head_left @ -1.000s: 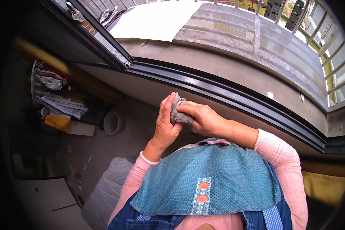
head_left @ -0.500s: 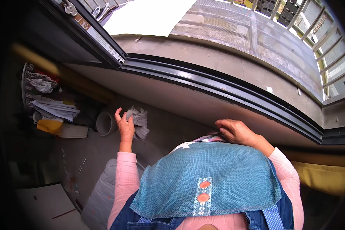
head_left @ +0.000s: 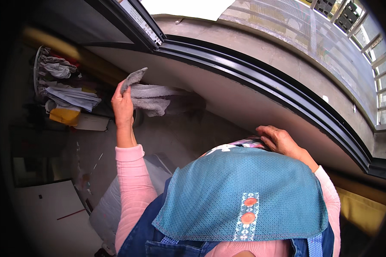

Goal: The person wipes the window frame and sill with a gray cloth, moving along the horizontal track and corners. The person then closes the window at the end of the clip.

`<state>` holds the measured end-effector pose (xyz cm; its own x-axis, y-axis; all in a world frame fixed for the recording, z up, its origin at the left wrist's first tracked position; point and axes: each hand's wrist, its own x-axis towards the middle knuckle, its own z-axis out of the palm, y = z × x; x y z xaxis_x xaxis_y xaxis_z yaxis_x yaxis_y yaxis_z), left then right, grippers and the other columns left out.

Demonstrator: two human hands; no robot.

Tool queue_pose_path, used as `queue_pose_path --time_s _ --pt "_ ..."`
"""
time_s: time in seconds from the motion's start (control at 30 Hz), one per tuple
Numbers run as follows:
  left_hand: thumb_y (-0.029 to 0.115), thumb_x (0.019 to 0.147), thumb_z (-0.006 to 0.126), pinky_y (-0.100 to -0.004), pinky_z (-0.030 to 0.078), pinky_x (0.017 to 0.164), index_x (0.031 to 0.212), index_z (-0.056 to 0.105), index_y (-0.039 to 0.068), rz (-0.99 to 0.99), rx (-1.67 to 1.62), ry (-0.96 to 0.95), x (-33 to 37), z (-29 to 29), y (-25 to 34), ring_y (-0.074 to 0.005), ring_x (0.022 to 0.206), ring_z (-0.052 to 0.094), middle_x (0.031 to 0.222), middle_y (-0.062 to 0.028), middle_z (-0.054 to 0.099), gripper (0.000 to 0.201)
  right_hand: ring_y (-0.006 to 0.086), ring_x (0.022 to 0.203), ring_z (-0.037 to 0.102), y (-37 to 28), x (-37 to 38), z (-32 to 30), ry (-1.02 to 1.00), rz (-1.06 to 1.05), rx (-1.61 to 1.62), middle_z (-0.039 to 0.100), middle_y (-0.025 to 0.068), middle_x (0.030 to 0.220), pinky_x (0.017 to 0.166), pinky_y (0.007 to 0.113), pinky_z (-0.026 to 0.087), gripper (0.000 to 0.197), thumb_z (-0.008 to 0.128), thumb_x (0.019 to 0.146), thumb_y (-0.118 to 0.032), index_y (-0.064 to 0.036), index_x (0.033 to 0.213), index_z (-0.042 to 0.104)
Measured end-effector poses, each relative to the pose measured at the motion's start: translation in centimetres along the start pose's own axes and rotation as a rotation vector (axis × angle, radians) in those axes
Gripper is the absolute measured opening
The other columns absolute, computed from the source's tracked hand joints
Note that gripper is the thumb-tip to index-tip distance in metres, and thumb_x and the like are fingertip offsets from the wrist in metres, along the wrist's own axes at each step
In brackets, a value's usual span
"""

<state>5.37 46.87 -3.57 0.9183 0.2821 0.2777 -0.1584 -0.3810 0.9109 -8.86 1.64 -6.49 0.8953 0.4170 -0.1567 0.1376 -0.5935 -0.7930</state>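
Note:
A grey cleaning rag (head_left: 152, 96) is gripped in my left hand (head_left: 122, 105), raised in front of the low wall (head_left: 233, 100) beneath the window. One corner of the cloth stands up above my fingers while the rest spreads out to the right. My right hand (head_left: 280, 141) holds nothing that I can see. Its fingers are loosely bent and a little apart, close to the wall and beside a patterned fabric (head_left: 253, 142) at the far edge of my teal apron bib (head_left: 218, 192).
Dark sliding-window tracks (head_left: 253, 77) run along the wall top, with a window frame (head_left: 141, 25) at left. Outside lie a mesh-covered ledge (head_left: 287, 47) and railings. A round hanger with laundry (head_left: 64, 81) is at left; a quilted grey pad (head_left: 109, 214) lies nearby.
My left hand has lifted the rag off the floor area, up and slightly left, and the cloth has spread out. My right hand stays by the wall; the whole view has shifted.

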Motion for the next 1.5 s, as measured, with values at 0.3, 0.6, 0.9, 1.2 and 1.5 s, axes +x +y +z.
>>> queue_pose_path --time_s 0.3,0.6,0.9,1.2,1.5 --pt "0.016 0.097 0.052 -0.0336 0.053 0.084 0.120 0.059 0.002 0.106 -0.847 -0.319 -4.3 5.0 18.2 -0.0219 0.096 0.065 0.109 -0.0111 0.066 0.028 0.0399 0.128 0.043 -3.1 7.7 2.5 -0.127 -0.273 -0.066 0.033 0.0242 0.146 0.106 0.045 0.039 0.088 0.072 0.083 -0.032 -0.0014 0.146 0.019" --pt "0.031 0.102 0.034 -0.0341 0.056 0.081 0.128 0.053 0.000 0.528 -0.304 0.016 -1.4 4.8 29.1 -0.0204 0.102 0.064 0.123 -0.0156 0.060 0.045 0.0320 0.102 0.062 -1.6 7.0 3.1 -0.420 -0.141 0.275 0.065 0.0174 0.110 0.091 0.041 0.048 0.041 0.065 0.090 -0.035 -0.0088 0.121 0.056" --pt "0.010 0.094 0.059 -0.0283 0.047 0.092 0.120 0.061 0.002 0.220 -0.387 -0.284 14.0 2.5 15.0 -0.0156 0.100 0.061 0.113 -0.0069 0.065 0.027 0.0248 0.078 0.066 -6.9 -11.3 -15.0 0.696 -0.320 -0.260 0.067 0.0104 0.088 0.070 0.030 0.052 0.030 0.077 0.070 -0.002 -0.0017 0.097 0.064" --pt "0.017 0.078 0.074 -0.0361 0.048 0.089 0.117 0.064 0.014 0.395 0.772 -0.368 7.8 16.2 8.3 -0.0276 0.103 0.060 0.113 -0.0153 0.060 0.041 0.0339 0.104 0.056 1.0 -9.3 -16.4 0.836 -0.044 -0.959 0.056 0.0148 0.114 0.091 0.042 0.045 0.044 0.073 0.078 -0.014 -0.0086 0.118 0.057" --pt "0.016 0.081 0.070 -0.0398 0.047 0.087 0.107 0.063 0.003 0.569 0.654 -0.303 1.1 15.5 10.4 -0.0348 0.100 0.059 0.104 -0.0165 0.062 0.030 0.0349 0.104 0.054 2.9 -14.0 -12.2 0.725 0.175 -0.805 0.056 0.0177 0.114 0.092 0.041 0.044 0.042 0.067 0.080 -0.003 -0.0051 0.121 0.059"
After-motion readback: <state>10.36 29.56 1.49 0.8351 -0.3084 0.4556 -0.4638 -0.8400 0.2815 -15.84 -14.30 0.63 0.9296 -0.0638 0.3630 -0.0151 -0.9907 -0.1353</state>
